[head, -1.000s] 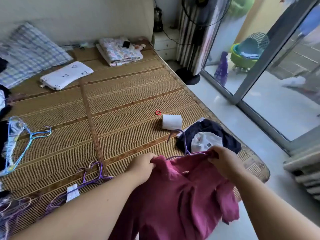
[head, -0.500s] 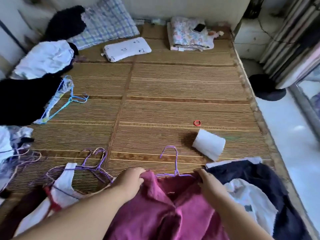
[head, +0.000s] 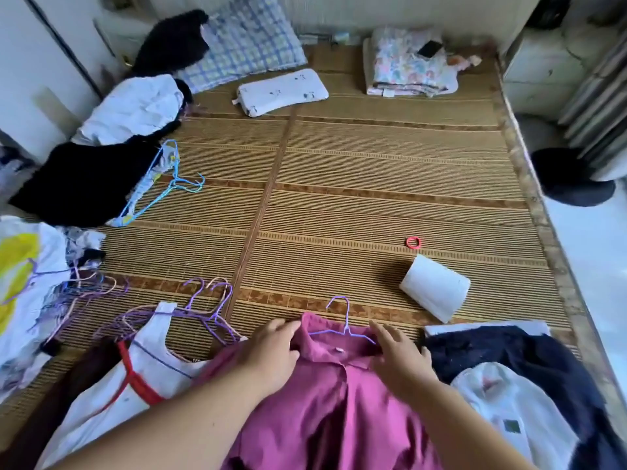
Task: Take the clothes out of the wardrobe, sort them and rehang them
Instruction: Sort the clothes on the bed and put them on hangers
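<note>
The scene is lit brightly by soft daylight admitted from the right, where the floor (head: 590,239) is washed out almost to white. A short shadow is thrown leftward by the paper roll (head: 436,288). Detail is softened throughout, and the lines of the bed mat (head: 339,184) are bowed toward the edges.

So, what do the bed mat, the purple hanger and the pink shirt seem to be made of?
Bed mat: likely woven bamboo or rattan, matte tan; fine parallel slats show.
Purple hanger: thin wire, probably plastic-coated; slim, smoothly bent.
Pink shirt: soft cloth, maybe cotton, matte; it creases and folds.
</note>
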Available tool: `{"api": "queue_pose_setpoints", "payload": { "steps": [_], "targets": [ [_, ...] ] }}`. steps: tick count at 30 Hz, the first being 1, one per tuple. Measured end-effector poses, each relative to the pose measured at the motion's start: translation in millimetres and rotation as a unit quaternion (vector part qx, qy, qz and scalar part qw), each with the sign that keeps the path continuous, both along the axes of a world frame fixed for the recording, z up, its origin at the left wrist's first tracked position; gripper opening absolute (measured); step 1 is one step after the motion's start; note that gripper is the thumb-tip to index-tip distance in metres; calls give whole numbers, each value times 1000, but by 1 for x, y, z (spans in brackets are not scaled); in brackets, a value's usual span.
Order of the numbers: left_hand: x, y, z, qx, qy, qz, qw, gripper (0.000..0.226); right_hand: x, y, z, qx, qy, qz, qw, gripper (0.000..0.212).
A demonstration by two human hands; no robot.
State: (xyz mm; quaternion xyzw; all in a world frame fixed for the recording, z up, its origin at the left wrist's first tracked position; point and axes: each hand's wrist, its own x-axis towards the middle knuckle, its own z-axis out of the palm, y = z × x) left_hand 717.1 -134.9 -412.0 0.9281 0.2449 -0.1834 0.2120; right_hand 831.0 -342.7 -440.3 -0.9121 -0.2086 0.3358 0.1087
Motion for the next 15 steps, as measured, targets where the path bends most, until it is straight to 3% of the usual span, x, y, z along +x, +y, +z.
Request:
{"api": "queue_pose_setpoints", "payload": {
  "steps": [8,15],
  "targets": [
    [-88,34,114,28,-63,-5,998,60,-72,101,126,65,-132,182,972,52],
    [-226,118,193,73,-108,87,988,55,-185,204,196,74,-147,289,943,46]
  ]
}}
